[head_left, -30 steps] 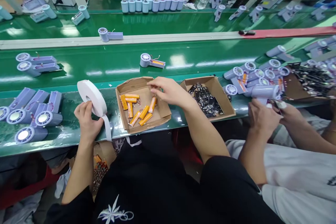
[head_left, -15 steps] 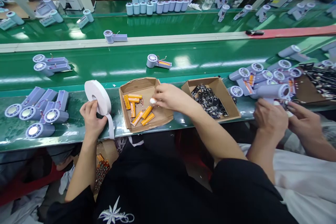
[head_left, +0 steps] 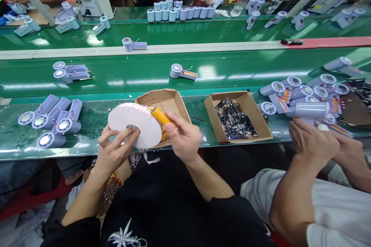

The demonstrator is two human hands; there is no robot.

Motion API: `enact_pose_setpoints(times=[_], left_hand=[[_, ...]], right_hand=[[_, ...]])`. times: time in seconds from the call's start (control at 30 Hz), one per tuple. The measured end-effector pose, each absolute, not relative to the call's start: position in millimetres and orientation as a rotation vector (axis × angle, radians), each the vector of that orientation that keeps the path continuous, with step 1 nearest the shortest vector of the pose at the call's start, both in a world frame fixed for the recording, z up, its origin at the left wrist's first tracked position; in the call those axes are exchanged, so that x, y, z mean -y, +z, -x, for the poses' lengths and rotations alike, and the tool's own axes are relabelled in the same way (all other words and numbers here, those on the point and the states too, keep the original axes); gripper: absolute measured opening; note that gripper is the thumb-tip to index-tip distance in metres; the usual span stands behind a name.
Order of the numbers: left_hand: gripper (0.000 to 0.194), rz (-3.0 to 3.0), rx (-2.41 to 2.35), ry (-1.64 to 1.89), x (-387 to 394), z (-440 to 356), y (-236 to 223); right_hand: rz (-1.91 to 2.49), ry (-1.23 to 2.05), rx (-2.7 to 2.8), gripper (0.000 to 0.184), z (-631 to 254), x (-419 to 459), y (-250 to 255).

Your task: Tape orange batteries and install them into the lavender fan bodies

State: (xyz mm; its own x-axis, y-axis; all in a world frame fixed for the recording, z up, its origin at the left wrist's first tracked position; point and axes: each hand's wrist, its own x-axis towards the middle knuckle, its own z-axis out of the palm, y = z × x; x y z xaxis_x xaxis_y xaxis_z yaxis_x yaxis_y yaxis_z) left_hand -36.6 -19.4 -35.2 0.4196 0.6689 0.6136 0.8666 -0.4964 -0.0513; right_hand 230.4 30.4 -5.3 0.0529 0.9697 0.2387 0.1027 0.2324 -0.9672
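Observation:
A large white roll of tape (head_left: pixel 130 119) is gripped in my left hand (head_left: pixel 116 148), with fingers at its core and its flat side turned up. My right hand (head_left: pixel 185 137) pinches an orange cylindrical battery (head_left: pixel 162 117) at the roll's right edge. The battery's far end meets or overlaps the tape's rim; actual contact I cannot tell. Behind the roll, a shallow cardboard tray (head_left: pixel 179 102) holds more orange batteries, mostly hidden by the roll and my hand.
An open cardboard box (head_left: pixel 262 133) of black circuit boards stands right of the tray. Lilac fan-like housings (head_left: pixel 50 140) lie at left, more at right by a co-worker's hands (head_left: pixel 314 139). A green conveyor (head_left: pixel 139 73) runs beyond, with people across it.
My right hand has lifted a battery out of the tray and brought it to the tape roll. My left hand has moved right and turned the roll flatter.

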Motion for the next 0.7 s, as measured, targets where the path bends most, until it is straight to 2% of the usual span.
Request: enact_pose_setpoints(times=[0.13, 0.23, 0.3, 0.43, 0.57, 0.63, 0.7], left_hand=[[0.061, 2.350, 1.338, -0.683, 18, 41, -23], [0.066, 2.417, 1.320, -0.618, 14, 44, 0], [0.070, 2.452, 1.252, -0.576, 10, 40, 18], [0.068, 2.376, 1.282, -0.508, 8, 12, 28], [0.060, 2.262, 1.394, -0.752, 35, -32, -12], [0.059, 2.364, 1.333, -0.772, 49, -47, -31], [0.065, 2.587, 1.273, -0.605, 50, -52, -36]], right_hand=[[1.075, 1.107, 1.387, 0.042, -245, -35, -6], [0.927, 1.436, 1.509, 0.054, -276, -58, 20], [0.889, 1.556, 1.649, 0.053, -291, -74, 37], [0.941, 1.270, 1.506, 0.043, -280, -76, 24], [0.982, 1.028, 1.104, 0.046, -266, -53, -17], [1.018, 0.985, 1.028, 0.035, -283, -58, -19], [1.024, 0.859, 0.942, 0.023, -310, -78, -9]])
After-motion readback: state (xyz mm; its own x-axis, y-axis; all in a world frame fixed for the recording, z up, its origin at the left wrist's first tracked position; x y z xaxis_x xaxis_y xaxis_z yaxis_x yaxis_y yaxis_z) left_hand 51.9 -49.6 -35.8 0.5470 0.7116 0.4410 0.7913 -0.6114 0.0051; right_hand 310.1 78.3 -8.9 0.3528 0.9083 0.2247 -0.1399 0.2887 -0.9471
